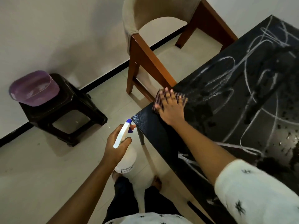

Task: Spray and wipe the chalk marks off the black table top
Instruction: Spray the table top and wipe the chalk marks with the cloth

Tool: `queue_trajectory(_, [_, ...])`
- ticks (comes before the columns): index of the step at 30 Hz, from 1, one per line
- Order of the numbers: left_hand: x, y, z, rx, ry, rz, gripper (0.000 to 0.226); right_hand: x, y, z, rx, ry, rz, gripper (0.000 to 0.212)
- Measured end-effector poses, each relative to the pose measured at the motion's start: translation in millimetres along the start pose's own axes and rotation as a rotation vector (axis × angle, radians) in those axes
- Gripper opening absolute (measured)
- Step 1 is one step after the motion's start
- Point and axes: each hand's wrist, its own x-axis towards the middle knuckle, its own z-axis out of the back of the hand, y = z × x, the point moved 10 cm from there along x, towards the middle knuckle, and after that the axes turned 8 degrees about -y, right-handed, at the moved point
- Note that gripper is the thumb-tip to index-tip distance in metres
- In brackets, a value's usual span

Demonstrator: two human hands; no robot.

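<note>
Cloth point(182, 98) lying at tabletop point(242, 110) left corner under R hand point(171, 109); spray bottle point(120, 138) hanging in L hand point(116, 147) left of tabletop; chair point(145, 62) standing behind; basin point(34, 89) sitting on stool point(64, 113) far left.

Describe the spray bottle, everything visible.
The spray bottle has a whitish plastic body with a small unreadable label, a white trigger head and a blue nozzle and trigger. The left hand grips its neck, one finger at the trigger. It hangs over the floor beside the corner of the black table, touching nothing else.
</note>
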Motion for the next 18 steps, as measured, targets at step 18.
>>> queue_trajectory(18, [5.7,4.2,-7.5,-0.002,-0.005,-0.001,0.063,35.3,-17.5,9.8,0.030,0.007,-0.131,0.065])
